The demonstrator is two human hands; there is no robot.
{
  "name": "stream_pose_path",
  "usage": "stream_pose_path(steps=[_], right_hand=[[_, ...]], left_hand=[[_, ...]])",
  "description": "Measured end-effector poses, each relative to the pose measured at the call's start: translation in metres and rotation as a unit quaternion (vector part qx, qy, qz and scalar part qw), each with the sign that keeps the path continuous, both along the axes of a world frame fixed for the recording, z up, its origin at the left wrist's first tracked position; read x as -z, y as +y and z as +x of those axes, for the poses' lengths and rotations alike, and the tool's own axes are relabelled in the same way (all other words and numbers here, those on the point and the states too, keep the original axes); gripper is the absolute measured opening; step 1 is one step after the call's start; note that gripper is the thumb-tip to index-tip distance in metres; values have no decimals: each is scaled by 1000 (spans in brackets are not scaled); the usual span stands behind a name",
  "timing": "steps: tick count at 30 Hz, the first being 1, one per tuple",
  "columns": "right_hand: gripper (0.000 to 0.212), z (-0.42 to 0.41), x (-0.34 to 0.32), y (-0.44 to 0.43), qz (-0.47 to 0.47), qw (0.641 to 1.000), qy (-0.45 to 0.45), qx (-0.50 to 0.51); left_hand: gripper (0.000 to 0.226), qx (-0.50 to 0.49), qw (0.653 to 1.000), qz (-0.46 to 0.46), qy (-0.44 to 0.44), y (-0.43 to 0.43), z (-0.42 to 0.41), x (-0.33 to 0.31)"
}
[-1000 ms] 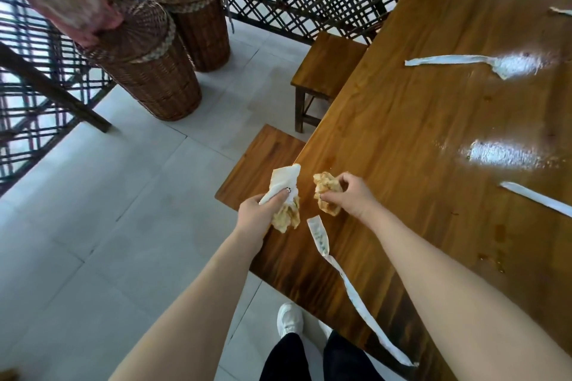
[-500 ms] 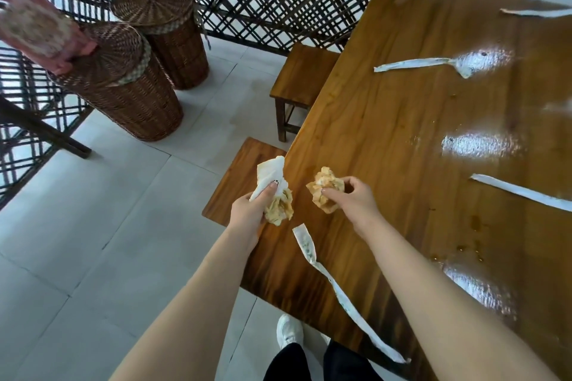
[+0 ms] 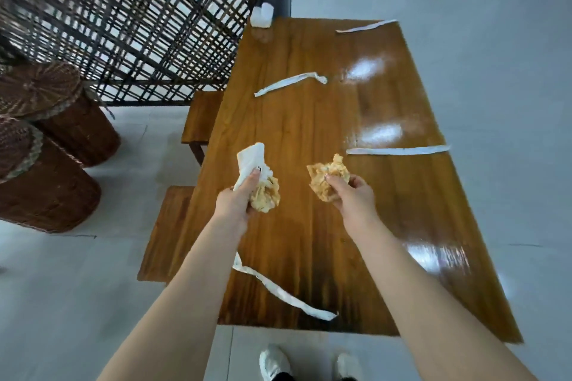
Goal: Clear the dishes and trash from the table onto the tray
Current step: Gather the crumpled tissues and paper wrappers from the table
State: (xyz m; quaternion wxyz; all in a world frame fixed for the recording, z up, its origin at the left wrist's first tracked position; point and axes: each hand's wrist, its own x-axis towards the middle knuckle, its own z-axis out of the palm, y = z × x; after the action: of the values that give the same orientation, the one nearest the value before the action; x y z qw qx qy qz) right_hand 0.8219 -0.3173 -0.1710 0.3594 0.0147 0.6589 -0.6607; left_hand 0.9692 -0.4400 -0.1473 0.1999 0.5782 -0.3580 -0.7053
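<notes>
Both hands have lifted off the edge and spread apart, and the view has swung to face the short end of the table (image 3: 309, 133); the near strip (image 3: 280, 290), earlier just by the right wrist, now lies back under the left forearm. Left hand (image 3: 235, 198) grips the left wad (image 3: 263, 193), a stained crumple plus white tissue, thumb on top and fingers curled under. Right hand (image 3: 353, 195) pinches the right wad (image 3: 326, 175), stained paper, between thumb and curled fingers. Both wads are held in the air over the wood, apart from each other and clear of the top. Both arms reach forward, nearly straight, wrists level, right a bit further out. Step in hand, I judge: trash pick-up, both hands full, carry to the tray comes next. Tray not in view, so its place can't be told; the next move calls for finding it and dropping both wads there, since neither hand has a free finger for more. Still left on the wood: right strip (image 3: 399, 151) just beyond the right hand, mid strip (image 3: 288, 83) well ahead of the left hand, far strip (image 3: 365, 26) at the far end, and the near strip. No dishes seen. Risk: the loose tissue end may slip from the left grip.
</notes>
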Motion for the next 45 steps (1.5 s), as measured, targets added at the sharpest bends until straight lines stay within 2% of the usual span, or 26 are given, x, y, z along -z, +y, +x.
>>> stream_pose_path(steps=[4, 8, 11, 16, 25, 27, 31, 34, 38, 42, 45], right_hand=[[21, -29, -9, 61, 6, 999, 3, 37], [27, -52, -15, 126, -15, 997, -22, 68], [21, -71, -20, 186, -37, 994, -34, 92], [12, -100, -26, 287, -62, 986, -27, 150], [13, -152, -33, 435, -89, 959, -17, 269], [20, -167, -35, 462, -99, 953, -20, 284], [26, -205, -37, 497, -112, 951, -21, 287], [29, -239, -38, 513, -122, 951, -18, 282], [39, -301, -41, 524, -132, 953, -24, 273], [26, -363, -56, 519, -151, 958, -30, 240], [25, -404, -68, 517, -142, 969, -22, 199]], left_hand=[[50, 63, 998, -18, 8, 51, -37, -11], [49, 109, 993, -37, -1, 109, -77, -20], [45, 137, 989, -45, 0, 167, -109, -24], [65, 164, 985, -48, -3, 266, -155, -26], [71, 252, 965, -63, 35, 396, -234, -31], [70, 269, 960, -63, 40, 417, -256, -33], [43, 290, 954, -55, 56, 450, -297, -32], [31, 305, 949, -55, 59, 470, -334, -32], [31, 330, 941, -60, 43, 478, -389, -28], [32, 322, 945, -53, 32, 468, -444, -31], [32, 307, 949, -52, 42, 461, -483, -35]])
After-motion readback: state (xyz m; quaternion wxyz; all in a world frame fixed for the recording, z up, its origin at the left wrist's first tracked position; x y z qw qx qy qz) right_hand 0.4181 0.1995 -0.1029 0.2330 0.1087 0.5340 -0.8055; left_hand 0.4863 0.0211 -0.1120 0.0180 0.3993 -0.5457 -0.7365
